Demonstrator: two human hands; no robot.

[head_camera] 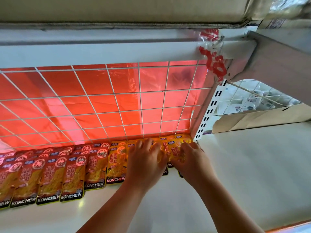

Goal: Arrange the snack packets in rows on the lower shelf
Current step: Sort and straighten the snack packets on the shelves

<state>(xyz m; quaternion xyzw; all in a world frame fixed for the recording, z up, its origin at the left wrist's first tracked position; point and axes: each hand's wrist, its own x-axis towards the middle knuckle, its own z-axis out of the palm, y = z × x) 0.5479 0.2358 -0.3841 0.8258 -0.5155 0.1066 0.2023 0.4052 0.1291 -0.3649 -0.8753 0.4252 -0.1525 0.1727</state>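
Red KONCHEW snack packets (50, 175) lie in overlapping rows along the left of the white lower shelf (168, 204). Yellow KONCHEW packets (117, 163) continue the row to the right, up to the back corner. My left hand (144, 163) lies flat with spread fingers on the yellow packets. Beside it, my right hand (191, 158) has its fingers curled over the rightmost yellow packets (170, 147) near the shelf upright. Both hands hide most of those packets.
A white wire grid (107, 105) with red foil behind it forms the shelf's back. A slotted white upright (208, 111) stands at the right, with cardboard (252, 118) and another shelf bay beyond. The upper shelf's underside (101, 47) hangs overhead.
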